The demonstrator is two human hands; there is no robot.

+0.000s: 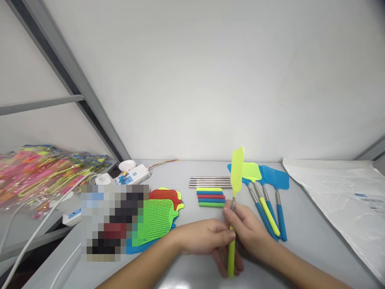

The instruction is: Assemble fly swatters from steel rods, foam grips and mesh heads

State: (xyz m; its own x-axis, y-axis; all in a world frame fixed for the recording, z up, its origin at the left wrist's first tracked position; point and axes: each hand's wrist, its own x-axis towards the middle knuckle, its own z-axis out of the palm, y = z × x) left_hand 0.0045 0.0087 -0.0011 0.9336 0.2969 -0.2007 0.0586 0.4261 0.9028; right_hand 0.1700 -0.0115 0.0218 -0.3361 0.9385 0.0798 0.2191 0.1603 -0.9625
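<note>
So both hands are on the one fly swatter, a yellow-green one (237, 170), held nearly upright with its head above the fingers and turned close to edge-on. The right hand (248, 230) has thumb and fingers closed around the metal neck, just below the head. The left hand (207, 237) is a bit lower, gripping the upper part of the yellow-green handle (231, 257), whose end pokes out below. Just beyond the left hand there's a row of colored grips (211, 197), going yellow, blue, red, blue, green toward the hands, and right behind those a bunch of metal rods (207, 182) lying side by side. Left of the left hand is a pile of loose swatter heads (159, 220) in green, red, yellow and blue, partly covered by a pixelated patch, so can't tell what's under that. Off to the right of the right hand and a little further out, four swatters (278, 178) lie fanned out, three blue and one yellow-green with a matching handle. Further right there's a big white plastic bag (333, 192), and way out left of the left hand, a white power strip (135, 175) and a heap of bright bagged stuff (48, 172).
</note>
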